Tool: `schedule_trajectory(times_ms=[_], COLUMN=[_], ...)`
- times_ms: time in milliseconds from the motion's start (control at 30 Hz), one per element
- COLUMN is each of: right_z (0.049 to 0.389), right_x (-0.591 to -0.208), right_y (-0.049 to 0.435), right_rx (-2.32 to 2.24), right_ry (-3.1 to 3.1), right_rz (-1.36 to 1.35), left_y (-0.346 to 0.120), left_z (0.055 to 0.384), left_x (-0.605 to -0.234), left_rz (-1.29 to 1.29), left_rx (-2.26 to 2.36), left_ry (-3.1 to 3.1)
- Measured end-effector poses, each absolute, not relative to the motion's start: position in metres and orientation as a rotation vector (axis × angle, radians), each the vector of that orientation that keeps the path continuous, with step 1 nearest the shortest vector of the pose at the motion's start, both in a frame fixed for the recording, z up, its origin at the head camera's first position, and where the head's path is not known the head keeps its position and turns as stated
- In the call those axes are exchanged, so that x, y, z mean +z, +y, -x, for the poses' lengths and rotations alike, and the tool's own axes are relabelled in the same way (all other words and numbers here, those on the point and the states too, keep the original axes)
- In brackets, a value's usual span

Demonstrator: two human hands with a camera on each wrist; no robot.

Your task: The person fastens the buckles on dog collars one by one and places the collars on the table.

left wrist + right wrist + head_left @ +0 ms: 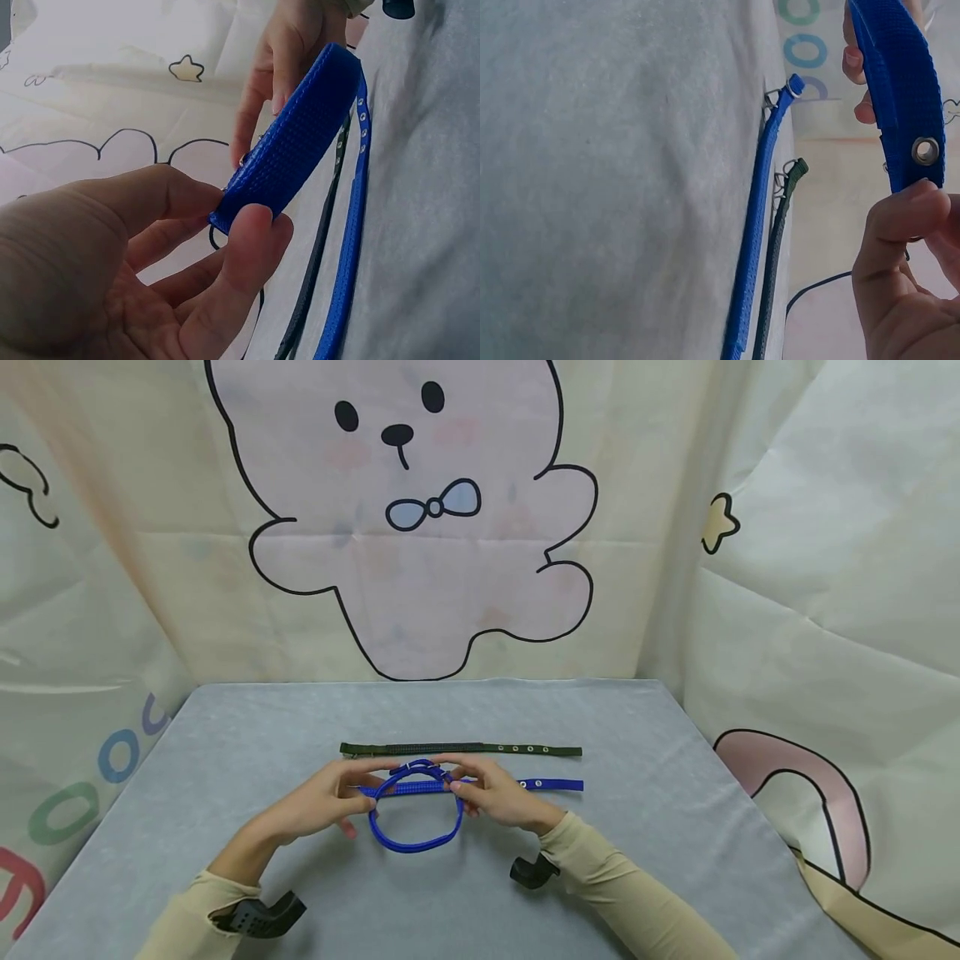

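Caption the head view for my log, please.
Left hand and right hand hold a looped blue strap above a grey table, where a green strap and a second blue strap lie.

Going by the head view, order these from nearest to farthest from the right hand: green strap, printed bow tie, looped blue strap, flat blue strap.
1. Looped blue strap: held in the right hand.
2. Flat blue strap: on the table.
3. Green strap: beyond the flat blue strap.
4. Printed bow tie: up on the back curtain.
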State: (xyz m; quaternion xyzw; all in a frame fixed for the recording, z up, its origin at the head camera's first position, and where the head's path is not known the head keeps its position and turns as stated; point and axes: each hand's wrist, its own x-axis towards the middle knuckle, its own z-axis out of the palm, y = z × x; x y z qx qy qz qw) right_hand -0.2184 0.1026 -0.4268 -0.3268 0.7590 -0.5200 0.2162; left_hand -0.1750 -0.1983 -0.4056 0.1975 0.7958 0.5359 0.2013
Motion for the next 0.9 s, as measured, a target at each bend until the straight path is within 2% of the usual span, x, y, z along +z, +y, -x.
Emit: schedule_trajectory(times_ms=[900], right_z=[0.213], right_x=[-0.432], right_y=[0.076], right_rx=[-1.355], right_ry=[1.983], right_rz=[0.908], left_y=[-0.227], left_z=[0.162], left_x=[-0.415], left_rz=[-0.496], left_rx=[1.482], left_ry=[2.236])
